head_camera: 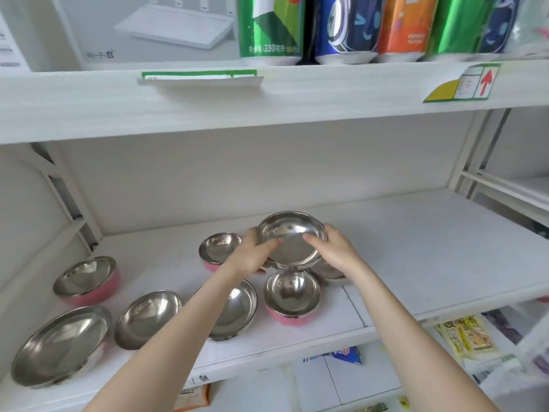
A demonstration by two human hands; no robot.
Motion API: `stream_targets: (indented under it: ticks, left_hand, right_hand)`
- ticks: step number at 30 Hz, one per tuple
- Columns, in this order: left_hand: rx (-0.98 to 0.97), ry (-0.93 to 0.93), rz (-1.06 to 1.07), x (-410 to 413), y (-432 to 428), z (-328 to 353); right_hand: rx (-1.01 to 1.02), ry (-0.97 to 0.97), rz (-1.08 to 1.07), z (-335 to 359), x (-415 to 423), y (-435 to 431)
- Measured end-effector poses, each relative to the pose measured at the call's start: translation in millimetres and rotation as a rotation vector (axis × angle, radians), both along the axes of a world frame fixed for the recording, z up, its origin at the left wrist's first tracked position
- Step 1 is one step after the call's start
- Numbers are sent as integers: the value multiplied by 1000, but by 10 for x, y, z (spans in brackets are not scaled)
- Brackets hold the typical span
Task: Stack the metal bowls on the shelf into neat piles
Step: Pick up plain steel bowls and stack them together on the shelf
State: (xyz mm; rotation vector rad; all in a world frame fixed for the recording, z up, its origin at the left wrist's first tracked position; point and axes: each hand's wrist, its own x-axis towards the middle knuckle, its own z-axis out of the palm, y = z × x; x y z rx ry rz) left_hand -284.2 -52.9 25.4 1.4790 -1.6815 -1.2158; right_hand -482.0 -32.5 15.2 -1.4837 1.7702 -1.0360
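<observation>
Both hands grip a large steel bowl (292,233) tilted toward me above the white shelf (430,248). My left hand (254,257) holds its left rim and my right hand (335,248) its right rim, thumbs inside. Under the held bowl a second steel bowl (329,272) rests on the shelf, mostly hidden. Loose on the shelf are three pink-sided bowls (219,248) (292,295) (87,278) and three plain steel bowls (234,310) (147,318) (61,344).
The upper shelf (267,96) hangs close overhead, carrying drink cans (271,28) and a router box (142,28). Price tags stick to its front edge. The right half of the bowl shelf is bare. Packaged goods (466,337) lie on the shelf below.
</observation>
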Motion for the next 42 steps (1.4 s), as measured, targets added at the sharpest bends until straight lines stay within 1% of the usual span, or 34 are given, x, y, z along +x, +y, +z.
stream_targets:
  ticks: [6,14,18,23,25,29,32,36,39,42]
  left_hand:
    - [23,9,-4,-727,-217,-171]
    - [47,-72,135,-1315,-377,-610]
    - [13,-304,204,-1442,-445,-722]
    - [25,-466,202,-1520,-498,-723]
    - [41,-540,191,-1557,-518,-716]
    - [60,-634,144,-1602,-548,-720]
    - [72,-683,107,-1617,-518,-684]
    - [59,-788,110,-1627,-494,-647]
    - [-43,-953,168,-1583,-451,-621]
    - [-269,-1096,209,-1496,-299,-545]
  right_hand:
    - [18,3,-23,-132,-696,-169]
    - [75,87,94,-514,-1191,-552]
    - [51,105,157,-702,-1272,-648]
    - [12,147,150,-869,-1359,-755]
    - [29,197,153,-899,-1388,-792]
    - [52,295,161,-921,-1442,-814]
    - [63,334,159,-940,-1442,-811]
    - [85,404,158,-909,-1438,-769]
    - [113,526,155,-851,-1423,-702]
    - [46,677,89,-762,-1412,-586]
